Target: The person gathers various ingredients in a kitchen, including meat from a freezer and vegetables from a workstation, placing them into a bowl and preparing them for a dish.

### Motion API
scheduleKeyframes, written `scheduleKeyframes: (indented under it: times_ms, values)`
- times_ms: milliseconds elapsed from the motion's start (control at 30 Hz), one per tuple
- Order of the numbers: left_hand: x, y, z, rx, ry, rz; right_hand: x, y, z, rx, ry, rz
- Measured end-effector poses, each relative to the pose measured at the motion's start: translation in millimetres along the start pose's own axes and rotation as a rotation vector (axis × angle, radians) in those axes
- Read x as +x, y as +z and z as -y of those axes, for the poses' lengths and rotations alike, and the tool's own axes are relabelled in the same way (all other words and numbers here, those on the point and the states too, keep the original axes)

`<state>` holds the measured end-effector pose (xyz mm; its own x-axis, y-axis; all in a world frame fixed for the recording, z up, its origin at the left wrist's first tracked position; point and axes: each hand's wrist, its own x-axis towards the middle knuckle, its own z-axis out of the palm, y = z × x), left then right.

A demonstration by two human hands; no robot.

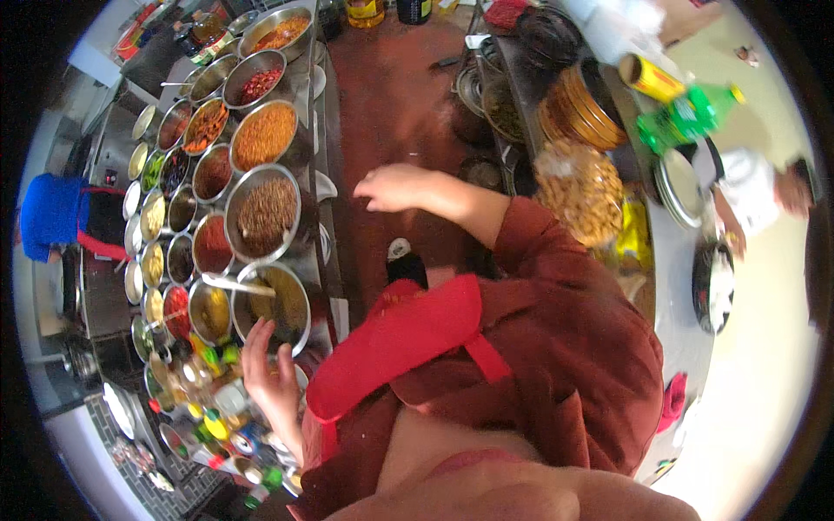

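My left hand (266, 370) is raised with its fingers apart at the near rim of a steel bowl (301, 294) of brownish-yellow contents. It appears to hold nothing; whether the fingertips touch the rim I cannot tell. A pale-handled spoon or ladle (238, 285) lies across that bowl. Extended over the reddish floor (397, 98), my right hand (399, 187) has loosely bent fingers and nothing visible in it. Beside the left hand are a bowl of yellow contents (212, 314), a bowl of red powder (213, 244) and a bowl of brown granules (266, 211).
Several more steel bowls, including one of orange crumbs (264, 135), line the left counter. Bottles (212, 423) crowd its near end. On the right stand a bag of tan pieces (580, 192), a green bottle (690, 120) and stacked plates (681, 185). Two other people (52, 215) (749, 192) are nearby.
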<state>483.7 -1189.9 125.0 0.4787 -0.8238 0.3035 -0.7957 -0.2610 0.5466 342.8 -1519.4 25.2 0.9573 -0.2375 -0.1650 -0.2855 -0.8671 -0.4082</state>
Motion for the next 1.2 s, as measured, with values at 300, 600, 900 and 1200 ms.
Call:
scheduleKeyframes:
  times_ms: [300, 600, 900, 1200]
  values:
    - [357, 59, -22, -0.01, -0.092, 0.241, 18, -54, -304, 0.293, 0.363, 0.507]
    - [732, 254, -51, 0.013, 0.036, 0.371, 182, -166, -610, 0.296, 0.462, 0.131]
    - [1113, 457, -60, -0.108, 0.068, 0.528, 285, -383, -892, 0.358, 0.51, -0.296]
    - [1415, 835, -397, -0.422, 0.861, 1.077, 186, -476, -1057, 0.759, 1.024, -0.509]
